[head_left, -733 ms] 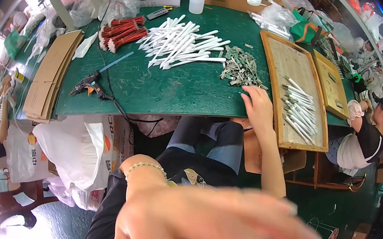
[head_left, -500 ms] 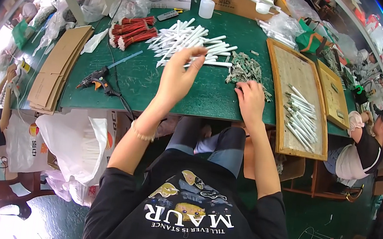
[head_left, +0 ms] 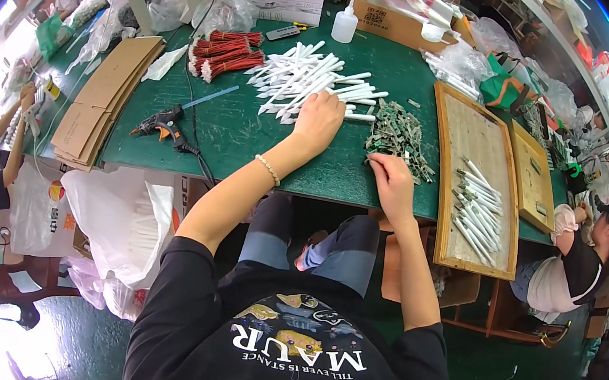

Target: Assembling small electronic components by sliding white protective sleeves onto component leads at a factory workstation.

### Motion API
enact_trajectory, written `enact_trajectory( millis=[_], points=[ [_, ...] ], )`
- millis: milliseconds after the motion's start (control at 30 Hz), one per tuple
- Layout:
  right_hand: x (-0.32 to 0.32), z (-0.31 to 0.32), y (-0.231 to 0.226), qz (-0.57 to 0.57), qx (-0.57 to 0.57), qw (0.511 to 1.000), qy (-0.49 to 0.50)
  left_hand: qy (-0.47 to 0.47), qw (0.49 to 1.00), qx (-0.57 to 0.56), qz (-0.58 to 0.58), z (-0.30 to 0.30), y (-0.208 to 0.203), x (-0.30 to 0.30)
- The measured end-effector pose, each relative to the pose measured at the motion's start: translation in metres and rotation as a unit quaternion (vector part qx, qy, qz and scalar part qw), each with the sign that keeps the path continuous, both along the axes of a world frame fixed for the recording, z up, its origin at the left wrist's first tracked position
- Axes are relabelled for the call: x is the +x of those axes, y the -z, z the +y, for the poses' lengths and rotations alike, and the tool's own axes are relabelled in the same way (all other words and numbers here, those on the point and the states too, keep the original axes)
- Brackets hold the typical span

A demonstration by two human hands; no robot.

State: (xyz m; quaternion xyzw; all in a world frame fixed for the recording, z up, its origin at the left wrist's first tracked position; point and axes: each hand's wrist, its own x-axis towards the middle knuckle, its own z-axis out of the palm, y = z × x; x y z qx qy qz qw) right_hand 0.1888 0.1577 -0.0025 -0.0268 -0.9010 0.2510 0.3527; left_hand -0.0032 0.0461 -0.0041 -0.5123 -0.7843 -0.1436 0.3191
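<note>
My left hand (head_left: 319, 117) lies on the near edge of a heap of white plastic tubes (head_left: 311, 79) on the green table (head_left: 250, 137). Its fingers curl down over a tube that sticks out to the right. My right hand (head_left: 390, 180) rests at the near edge of a pile of small green circuit boards (head_left: 398, 133), fingertips touching the pile. Whether it holds a board is hidden. A beaded bracelet (head_left: 269, 170) sits on my left wrist.
A long wooden tray (head_left: 474, 128) at the right holds rows of white tubes; a second tray (head_left: 531, 174) lies beyond it. A glue gun (head_left: 163, 125), red wire bundles (head_left: 222, 52), a cardboard stack (head_left: 101, 98) and a squeeze bottle (head_left: 346, 22) are on the table. A co-worker (head_left: 580, 261) sits at the right.
My left hand was close to the camera and blurred, then reached forward and now rests on the white tubes. My right hand stayed by the circuit boards.
</note>
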Motion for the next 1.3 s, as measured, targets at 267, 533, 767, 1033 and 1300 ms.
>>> enact_trajectory(
  millis=[267,533,767,1033,1300],
  points=[
    [0.003,0.004,0.013,-0.029,-0.295,0.955,-0.017,-0.007,0.998,-0.039,-0.051,-0.076,-0.023,0.035],
    [0.003,-0.009,0.014,-0.035,-0.274,0.959,0.058,0.02,0.994,-0.073,-0.079,-0.082,-0.011,0.047],
    [0.006,-0.024,0.006,0.065,-0.48,0.875,-0.021,0.012,0.996,-0.049,-0.075,-0.065,-0.007,0.045],
    [0.034,-0.074,-0.015,-0.006,-0.685,0.712,-0.156,0.161,0.784,0.092,-0.592,-0.092,-0.037,0.117],
    [0.045,-0.107,-0.005,0.019,-0.745,0.634,-0.206,0.215,0.433,0.202,-0.852,-0.11,-0.016,0.139]
  ],
)
